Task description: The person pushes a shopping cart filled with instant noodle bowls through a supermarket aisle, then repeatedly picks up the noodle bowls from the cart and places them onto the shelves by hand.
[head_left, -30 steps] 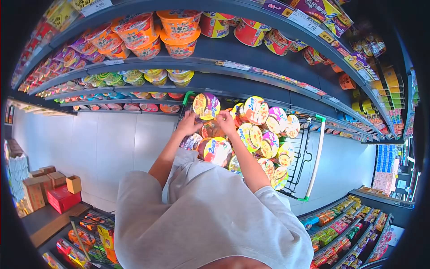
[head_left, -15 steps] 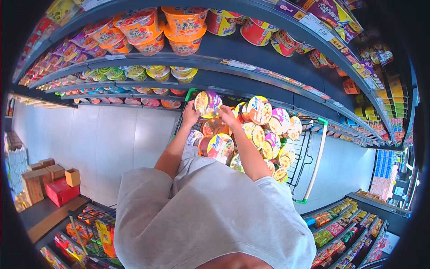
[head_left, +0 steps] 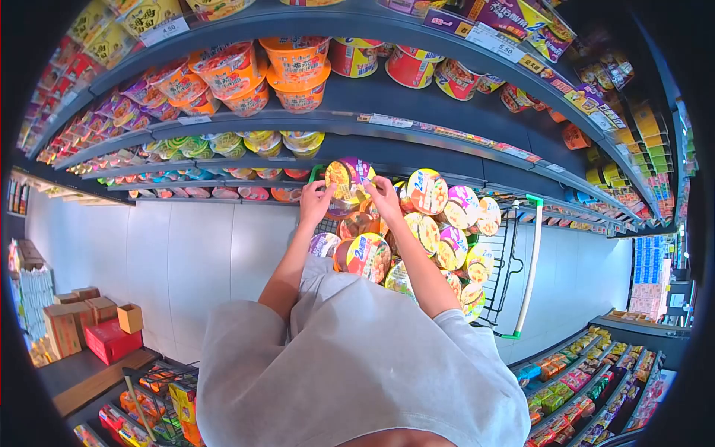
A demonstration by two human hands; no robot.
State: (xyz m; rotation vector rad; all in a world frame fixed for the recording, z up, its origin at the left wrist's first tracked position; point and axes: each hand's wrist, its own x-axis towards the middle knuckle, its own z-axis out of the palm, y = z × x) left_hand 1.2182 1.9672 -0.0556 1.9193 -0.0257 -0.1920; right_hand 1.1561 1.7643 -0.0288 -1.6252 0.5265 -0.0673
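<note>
Bearings taken from the cup in hand. 1 purple-and-yellow cup point(head_left: 348, 177) is gripped at its edges between left hand point(head_left: 317, 200) and right hand point(head_left: 384, 197), over the loaded wire cart point(head_left: 500, 272). A large "2" can be read on 2 lids: 1 white-and-yellow lid point(head_left: 427, 192) at 3 o'clock, 1 red-and-yellow lid point(head_left: 368, 258) at 6. Some cups are hidden by the right forearm point(head_left: 410, 249). At 11, 2 orange tubs point(head_left: 297, 58) are stacked. White handle point(head_left: 532, 266) at 4. Price tags: "5.50" point(head_left: 494, 42) at 2, "4.50" point(head_left: 164, 30) at 10. 1 red box point(head_left: 112, 340) noted at 8.
</note>
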